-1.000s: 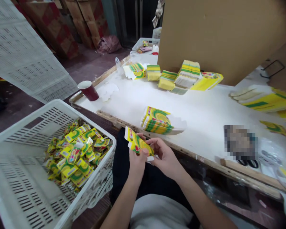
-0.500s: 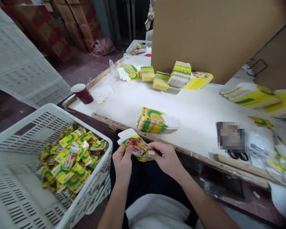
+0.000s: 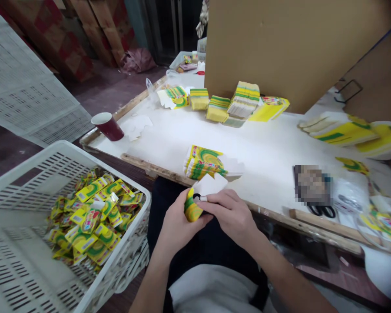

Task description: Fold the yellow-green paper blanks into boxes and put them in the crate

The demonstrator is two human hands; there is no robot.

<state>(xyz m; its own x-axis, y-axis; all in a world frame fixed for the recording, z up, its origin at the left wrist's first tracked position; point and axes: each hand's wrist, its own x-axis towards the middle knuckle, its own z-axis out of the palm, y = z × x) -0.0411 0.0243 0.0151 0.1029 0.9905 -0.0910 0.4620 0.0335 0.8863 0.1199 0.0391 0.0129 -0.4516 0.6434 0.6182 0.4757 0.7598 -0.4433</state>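
My left hand (image 3: 179, 221) is closed round a small yellow-and-green printed carton (image 3: 191, 209), held over my lap just off the table's front edge. White flaps (image 3: 210, 184) stand out from its upper end, and a dark gap shows beside them. My right hand (image 3: 233, 213) pinches at the carton's white end, its fingertips right by the gap. What may be between those fingertips is too small to make out. Just beyond my hands, a stack of flat printed cartons (image 3: 204, 161) lies on the white table (image 3: 143, 150).
To my left, a white plastic crate (image 3: 138, 198) holds many small yellow cartons. A maroon cup (image 3: 109, 127) stands at the table's left corner. Bundled cartons (image 3: 217, 108) line the back by a large cardboard sheet (image 3: 280, 52). Black-handled scissors (image 3: 322, 211) lie right.
The carton has turned in my hands from its flat printed face to its flapped end. My left hand has come round its side, and my right hand has moved onto the flap end.
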